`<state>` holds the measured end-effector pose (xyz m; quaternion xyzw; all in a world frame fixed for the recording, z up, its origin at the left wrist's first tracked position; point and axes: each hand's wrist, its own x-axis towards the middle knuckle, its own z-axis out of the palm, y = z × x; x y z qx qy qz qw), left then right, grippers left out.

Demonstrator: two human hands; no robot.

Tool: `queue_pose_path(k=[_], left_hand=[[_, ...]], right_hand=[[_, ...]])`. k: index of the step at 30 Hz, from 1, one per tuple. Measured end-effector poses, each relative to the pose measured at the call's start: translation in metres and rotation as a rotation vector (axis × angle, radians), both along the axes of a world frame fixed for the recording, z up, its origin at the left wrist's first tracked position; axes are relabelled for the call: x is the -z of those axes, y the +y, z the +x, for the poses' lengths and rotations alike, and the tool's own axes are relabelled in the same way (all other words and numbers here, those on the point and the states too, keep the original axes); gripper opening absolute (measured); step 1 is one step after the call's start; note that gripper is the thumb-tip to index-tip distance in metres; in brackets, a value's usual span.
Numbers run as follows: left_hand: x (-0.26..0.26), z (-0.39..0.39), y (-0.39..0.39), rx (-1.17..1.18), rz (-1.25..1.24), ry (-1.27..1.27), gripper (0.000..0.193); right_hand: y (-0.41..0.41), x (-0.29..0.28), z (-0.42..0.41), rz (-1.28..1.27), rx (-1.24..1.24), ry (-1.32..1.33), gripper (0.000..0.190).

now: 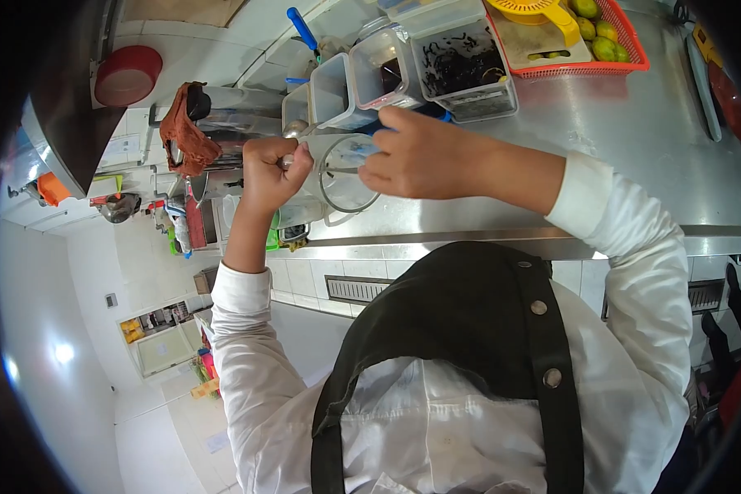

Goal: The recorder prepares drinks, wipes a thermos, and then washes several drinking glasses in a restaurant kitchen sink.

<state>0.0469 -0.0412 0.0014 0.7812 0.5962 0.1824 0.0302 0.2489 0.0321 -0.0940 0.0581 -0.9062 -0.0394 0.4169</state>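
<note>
A clear jug or large glass (pixel 349 200) with a round rim stands over the steel counter, between my hands. My left hand (pixel 275 170) is a fist beside its far left side, closed around a shiny metal utensil whose rounded end (pixel 288 162) shows by the thumb. A second rounded metal piece (pixel 296 128) lies just above that fist. My right hand (pixel 429 154) is at the rim on the right, fingers curled together on what looks like a thin utensil handle (pixel 343 170) reaching across the opening. The grip itself is partly hidden by the fingers.
Beyond my hands stand clear plastic containers (pixel 511 105), one with dark contents. A red basket (pixel 639 62) holds green fruit (pixel 604 48), a cutting board (pixel 525 46) and a yellow juicer (pixel 531 12). The steel counter's front edge (pixel 469 236) runs before me. A brown cloth (pixel 185 136) hangs at left.
</note>
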Motion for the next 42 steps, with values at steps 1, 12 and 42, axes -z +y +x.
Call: queue_pose_path(k=[1, 12, 42], left_hand=[[0.001, -0.001, -0.001, 0.005, -0.001, 0.011, 0.029], [0.001, 0.004, 0.009, -0.031, -0.104, 0.039, 0.026], [-0.004, 0.012, 0.011, -0.04, -0.034, 0.06, 0.022]], right_hand=[[0.004, -0.001, 0.002, 0.009, 0.021, 0.028, 0.013], [-0.003, -0.008, -0.006, 0.048, 0.17, -0.023, 0.001], [-0.003, 0.012, -0.001, -0.094, 0.137, 0.215, 0.016]])
